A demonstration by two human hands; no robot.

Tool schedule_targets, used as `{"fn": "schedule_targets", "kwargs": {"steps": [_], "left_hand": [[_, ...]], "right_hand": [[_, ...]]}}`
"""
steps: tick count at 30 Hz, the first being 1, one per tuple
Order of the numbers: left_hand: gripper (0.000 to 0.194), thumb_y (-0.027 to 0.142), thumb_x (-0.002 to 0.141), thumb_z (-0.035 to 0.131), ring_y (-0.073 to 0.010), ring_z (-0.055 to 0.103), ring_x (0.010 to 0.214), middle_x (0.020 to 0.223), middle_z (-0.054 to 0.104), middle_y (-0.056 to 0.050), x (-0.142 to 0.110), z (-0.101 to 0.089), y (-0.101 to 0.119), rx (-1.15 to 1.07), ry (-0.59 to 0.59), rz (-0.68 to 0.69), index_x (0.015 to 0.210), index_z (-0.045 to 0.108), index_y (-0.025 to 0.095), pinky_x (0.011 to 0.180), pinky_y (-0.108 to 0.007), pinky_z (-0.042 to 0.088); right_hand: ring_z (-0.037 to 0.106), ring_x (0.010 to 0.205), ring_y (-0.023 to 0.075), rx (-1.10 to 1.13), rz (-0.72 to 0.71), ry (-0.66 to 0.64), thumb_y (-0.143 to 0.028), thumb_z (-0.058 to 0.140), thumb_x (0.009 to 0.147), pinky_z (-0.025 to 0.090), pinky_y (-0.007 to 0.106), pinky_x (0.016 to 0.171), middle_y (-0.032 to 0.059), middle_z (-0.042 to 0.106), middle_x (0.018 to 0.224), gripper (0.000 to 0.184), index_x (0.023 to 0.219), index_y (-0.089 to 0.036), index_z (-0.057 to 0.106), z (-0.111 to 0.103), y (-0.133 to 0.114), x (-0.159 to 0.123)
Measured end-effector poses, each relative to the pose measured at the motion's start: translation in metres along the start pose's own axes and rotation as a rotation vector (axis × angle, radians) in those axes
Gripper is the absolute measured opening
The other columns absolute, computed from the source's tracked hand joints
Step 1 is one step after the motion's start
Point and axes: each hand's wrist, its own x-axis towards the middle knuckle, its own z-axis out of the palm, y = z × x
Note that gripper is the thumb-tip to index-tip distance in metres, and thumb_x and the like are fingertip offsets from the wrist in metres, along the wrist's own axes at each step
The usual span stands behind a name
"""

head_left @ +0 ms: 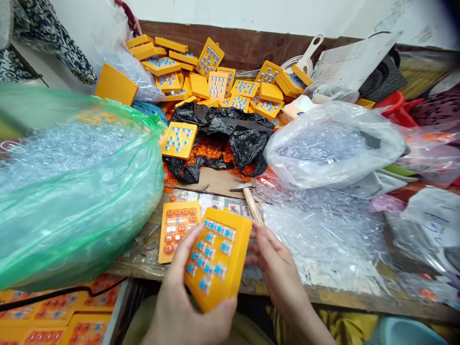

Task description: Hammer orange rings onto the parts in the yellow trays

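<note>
My left hand [190,292] is closed around a yellow plastic case [215,256], tilted, its face set with rows of small clear-and-blue pieces. Close by the case's right edge is my right hand [276,263], fingers loosely bent and somewhat apart, with no object visible in it. Whether its fingertips touch the case is hard to tell. Behind the held case, a second yellow case [178,230] lies on the bench with orange round pieces and clear ones in its face. A hammer [251,199] with a wooden handle lies just beyond my hands.
A green bag [108,211] of clear plastic parts bulges at left; a white bag [330,148] of similar parts stands right. Orange rings [215,149] fill a black bag [251,139]. Yellow cases [199,86] are heaped behind. Loose clear pieces [323,230] cover the bench's right side.
</note>
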Motion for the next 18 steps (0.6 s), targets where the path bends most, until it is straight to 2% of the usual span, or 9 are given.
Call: {"fn": "schedule_targets", "kwargs": {"steps": [2, 5, 6, 8, 9, 11, 14, 16, 18], "left_hand": [[0.086, 0.028, 0.065, 0.077, -0.0357, 0.032, 0.139, 0.150, 0.037, -0.014, 0.002, 0.021, -0.009, 0.129, 0.058, 0.042, 0.142, 0.040, 0.020, 0.115, -0.052, 0.027], [0.085, 0.035, 0.068, 0.076, -0.0344, 0.031, 0.140, 0.151, 0.035, -0.014, 0.006, 0.033, -0.015, 0.258, -0.012, 0.137, 0.143, 0.039, 0.019, 0.114, -0.052, 0.028], [0.080, 0.037, 0.071, 0.074, -0.0336, 0.034, 0.138, 0.150, 0.038, -0.014, 0.010, 0.029, -0.013, 0.310, -0.039, 0.178, 0.142, 0.042, 0.019, 0.113, -0.051, 0.031], [0.059, 0.038, 0.080, 0.066, -0.0312, 0.046, 0.131, 0.142, 0.050, -0.014, 0.026, 0.011, -0.004, 0.469, -0.022, 0.287, 0.134, 0.052, 0.018, 0.109, -0.047, 0.038], [0.046, 0.037, 0.086, 0.058, -0.0298, 0.052, 0.125, 0.135, 0.057, -0.015, 0.037, 0.000, 0.003, 0.576, 0.034, 0.345, 0.127, 0.058, 0.017, 0.107, -0.045, 0.040], [0.038, 0.031, 0.092, 0.043, -0.0313, 0.061, 0.113, 0.122, 0.065, -0.019, 0.066, -0.022, 0.016, 0.851, 0.141, 0.411, 0.116, 0.065, 0.011, 0.100, -0.046, 0.045], [0.038, 0.015, 0.089, 0.033, -0.0337, 0.068, 0.087, 0.101, 0.070, -0.021, 0.108, -0.036, 0.027, 1.275, 0.116, 0.246, 0.098, 0.070, 0.009, 0.078, -0.046, 0.054], [0.036, 0.007, 0.083, 0.034, -0.0322, 0.069, 0.074, 0.085, 0.070, -0.021, 0.128, -0.035, 0.027, 1.386, 0.077, 0.164, 0.083, 0.070, 0.009, 0.067, -0.041, 0.054], [0.033, 0.004, 0.077, 0.037, -0.0318, 0.068, 0.069, 0.076, 0.069, -0.022, 0.139, -0.031, 0.023, 1.372, 0.083, 0.162, 0.073, 0.069, 0.009, 0.064, -0.039, 0.053]], "right_hand": [[0.067, 0.101, 0.0237, 0.116, 0.053, 0.040, -0.054, 0.057, 0.086, 0.059, 0.031, 0.068, 0.0097, 0.058, 0.133, 0.052, 0.131, -0.027, 0.051, -0.008, -0.003, -0.013], [0.055, 0.123, 0.0265, 0.150, 0.067, 0.014, -0.046, 0.074, 0.074, 0.055, 0.036, 0.090, 0.0092, 0.045, 0.147, 0.080, 0.142, -0.028, 0.036, -0.008, 0.000, -0.013], [0.054, 0.124, 0.0277, 0.146, 0.077, -0.003, -0.046, 0.076, 0.072, 0.054, 0.039, 0.093, 0.0105, 0.044, 0.148, 0.088, 0.145, -0.027, 0.031, -0.008, 0.003, -0.008], [0.054, 0.123, 0.0299, 0.106, 0.077, -0.028, -0.049, 0.070, 0.076, 0.052, 0.046, 0.094, 0.0124, 0.042, 0.148, 0.088, 0.148, -0.025, 0.025, -0.010, 0.010, 0.004], [0.053, 0.125, 0.0303, 0.047, 0.045, -0.030, -0.049, 0.066, 0.079, 0.050, 0.049, 0.097, 0.0122, 0.042, 0.149, 0.084, 0.149, -0.025, 0.025, -0.011, 0.014, 0.010], [0.044, 0.133, 0.0298, -0.159, -0.098, 0.023, -0.047, 0.058, 0.085, 0.039, 0.054, 0.106, 0.0107, 0.040, 0.150, 0.071, 0.147, -0.025, 0.031, -0.014, 0.024, 0.018], [0.032, 0.139, 0.0287, -0.517, -0.334, 0.160, -0.040, 0.049, 0.092, 0.023, 0.057, 0.113, 0.0123, 0.037, 0.151, 0.056, 0.143, -0.021, 0.040, -0.013, 0.037, 0.018], [0.033, 0.138, 0.0291, -0.671, -0.434, 0.195, -0.033, 0.044, 0.095, 0.024, 0.058, 0.113, 0.0163, 0.038, 0.149, 0.051, 0.143, -0.017, 0.039, -0.010, 0.043, 0.011], [0.035, 0.137, 0.0285, -0.761, -0.545, 0.197, -0.023, 0.040, 0.096, 0.030, 0.055, 0.110, 0.0172, 0.039, 0.148, 0.048, 0.144, -0.017, 0.038, -0.010, 0.044, 0.002]]}}
